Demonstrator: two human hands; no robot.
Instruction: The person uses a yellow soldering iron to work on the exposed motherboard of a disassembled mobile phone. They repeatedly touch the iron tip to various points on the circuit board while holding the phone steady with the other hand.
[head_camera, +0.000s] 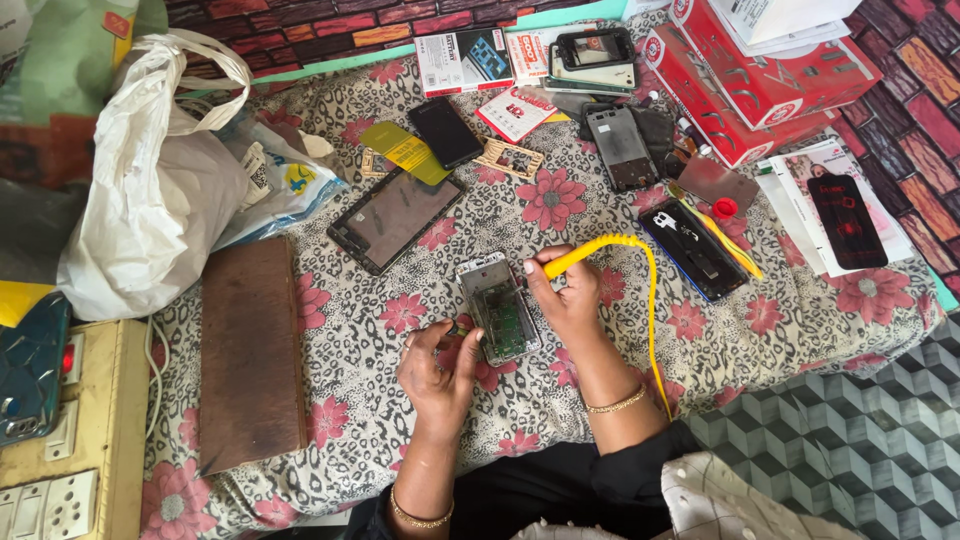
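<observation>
An opened phone (499, 307) with its green circuit board exposed lies on the floral cloth (390, 300) in the middle. My right hand (566, 296) grips a yellow corded tool (590, 252) whose tip is at the phone's right edge; its yellow cable (652, 300) loops down past my wrist. My left hand (438, 372) rests at the phone's lower left corner, fingers curled, pinching something small that I cannot make out against the frame.
A dark tablet screen (394, 219), a black phone (445, 131), several phone bodies and parts (620, 148) and red boxes (760, 70) lie at the back. A white plastic bag (150, 190) and a brown board (250, 355) are left. A switchboard (60, 450) stands at bottom left.
</observation>
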